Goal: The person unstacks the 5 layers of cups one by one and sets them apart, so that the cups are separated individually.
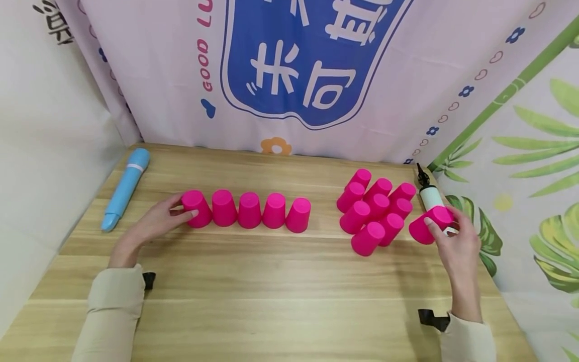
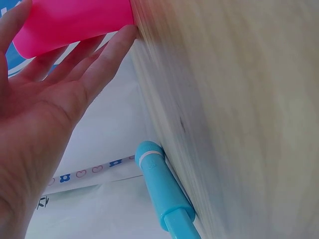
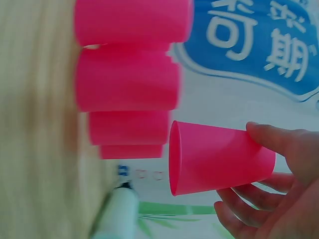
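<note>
My left hand (image 1: 165, 218) grips the leftmost pink plastic cup (image 1: 196, 208) of a row of several upside-down cups, thumb on its near side and fingers behind. In the left wrist view that cup (image 2: 79, 22) stands on the table between thumb and fingers. Over at the right, my right hand (image 1: 459, 246) holds another pink cup (image 1: 427, 229) by its base end, tilted and raised off the table. The right wrist view shows this held cup (image 3: 219, 159) with its open rim facing the table. Beside it stands a cluster of several upside-down pink cups (image 1: 377, 206).
A light blue pump-like tube (image 1: 124, 191) lies at the table's left edge. Behind the right hand lies a white hand pump (image 1: 431, 197) with a black nozzle. Printed cloth (image 1: 181, 120) hangs along the back edge of the wooden table (image 1: 271, 301).
</note>
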